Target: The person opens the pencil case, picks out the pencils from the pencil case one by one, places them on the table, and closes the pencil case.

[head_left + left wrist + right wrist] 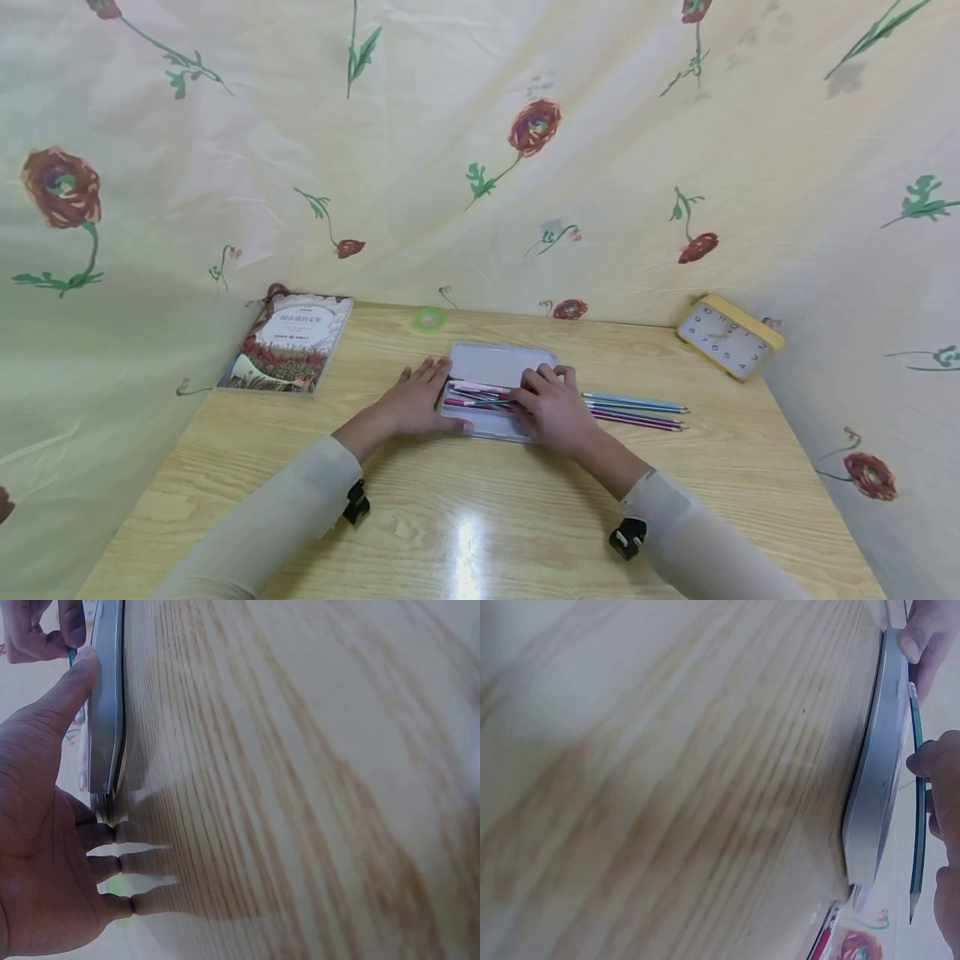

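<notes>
A pale grey pencil case (495, 363) lies with its lid folded back, and several pencils (478, 388) are inside. My left hand (415, 402) rests against the case's left end, its thumb on the front corner and its fingers reaching behind onto the table. Over the right part of the case, my right hand (553, 410) pinches a green pencil (919, 817) between thumb and fingers. That pencil's sharpened tip points away from the left hand. The right hand covers part of the case in the head view.
Several blue and dark red pencils (637, 412) lie on the wooden table (420, 525) just right of the case. A yellow clock (729, 337) stands at the back right. A booklet (291, 343) lies back left, near a green round item (429, 319). Floral cloth (420, 167) hangs behind.
</notes>
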A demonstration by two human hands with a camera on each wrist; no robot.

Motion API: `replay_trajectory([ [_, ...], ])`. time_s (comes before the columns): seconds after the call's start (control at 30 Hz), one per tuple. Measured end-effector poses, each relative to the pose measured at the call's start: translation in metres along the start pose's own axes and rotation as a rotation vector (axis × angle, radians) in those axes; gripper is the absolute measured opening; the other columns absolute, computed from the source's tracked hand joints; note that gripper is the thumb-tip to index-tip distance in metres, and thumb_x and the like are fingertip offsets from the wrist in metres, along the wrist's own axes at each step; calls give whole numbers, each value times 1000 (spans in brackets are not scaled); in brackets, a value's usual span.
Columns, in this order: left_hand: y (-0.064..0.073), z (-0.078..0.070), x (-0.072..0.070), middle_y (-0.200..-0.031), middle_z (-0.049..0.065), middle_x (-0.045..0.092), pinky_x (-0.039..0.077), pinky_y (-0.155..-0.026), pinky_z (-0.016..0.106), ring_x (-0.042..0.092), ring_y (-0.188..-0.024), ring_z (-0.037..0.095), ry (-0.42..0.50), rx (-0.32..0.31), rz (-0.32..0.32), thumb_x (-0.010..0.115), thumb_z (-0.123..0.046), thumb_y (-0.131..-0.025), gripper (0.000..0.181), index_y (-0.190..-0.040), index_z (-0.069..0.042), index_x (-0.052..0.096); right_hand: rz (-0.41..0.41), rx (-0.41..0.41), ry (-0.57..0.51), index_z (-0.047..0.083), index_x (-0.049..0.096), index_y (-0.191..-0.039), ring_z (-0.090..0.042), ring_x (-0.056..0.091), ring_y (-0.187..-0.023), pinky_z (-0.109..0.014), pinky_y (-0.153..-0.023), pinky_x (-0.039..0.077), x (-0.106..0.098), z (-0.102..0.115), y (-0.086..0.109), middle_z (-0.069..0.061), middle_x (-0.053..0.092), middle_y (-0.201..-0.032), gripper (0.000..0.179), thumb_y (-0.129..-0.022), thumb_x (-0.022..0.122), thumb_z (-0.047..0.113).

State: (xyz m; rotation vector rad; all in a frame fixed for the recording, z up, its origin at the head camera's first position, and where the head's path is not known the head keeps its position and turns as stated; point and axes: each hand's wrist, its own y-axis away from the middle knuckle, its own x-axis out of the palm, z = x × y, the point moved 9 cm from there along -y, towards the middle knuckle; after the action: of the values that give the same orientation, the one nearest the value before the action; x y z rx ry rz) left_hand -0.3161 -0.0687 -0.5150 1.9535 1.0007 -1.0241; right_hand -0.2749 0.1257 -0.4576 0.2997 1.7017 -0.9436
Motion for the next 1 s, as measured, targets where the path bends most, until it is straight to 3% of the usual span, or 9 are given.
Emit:
replay_trajectory([
  [0.33, -1, 0, 1, -187, 13, 13, 7, -142, 60, 7, -175, 37, 16, -7, 3, 74, -83, -88, 135, -178, -5, 11, -14, 63, -18, 17, 85, -106, -25, 56, -94, -62, -91, 52, -10, -25, 21, -2, 65, -98, 18, -90, 93, 19],
  [0.6, -1, 0, 1, -187, 15, 13, 7, -142, 60, 7, -175, 37, 11, -6, 2, 73, -82, -89, 134, -178, -4, 10, -17, 166, -77, 17, 86, -106, -23, 54, -93, -62, -92, 48, -25, -51, 42, -1, 64, -98, 19, -89, 94, 16],
  [0.77, -2, 1, 2, -187, 14, 12, 7, -142, 59, 6, -175, 37, 4, -10, 13, 73, -83, -89, 135, -178, -5, 8, -57, 164, -77, 17, 85, -102, -22, 53, -90, -65, -90, 48, -31, -66, 62, -1, 63, -95, 18, -87, 95, 13],
  [1.0, -1, 1, 2, -187, 15, 13, 7, -142, 59, 7, -175, 37, 9, -5, 9, 73, -82, -89, 134, -178, -3, 10, -52, 181, -44, 17, 83, -100, -20, 53, -87, -65, -87, 46, -33, -87, 93, 3, 63, -93, 20, -85, 95, 12],
])
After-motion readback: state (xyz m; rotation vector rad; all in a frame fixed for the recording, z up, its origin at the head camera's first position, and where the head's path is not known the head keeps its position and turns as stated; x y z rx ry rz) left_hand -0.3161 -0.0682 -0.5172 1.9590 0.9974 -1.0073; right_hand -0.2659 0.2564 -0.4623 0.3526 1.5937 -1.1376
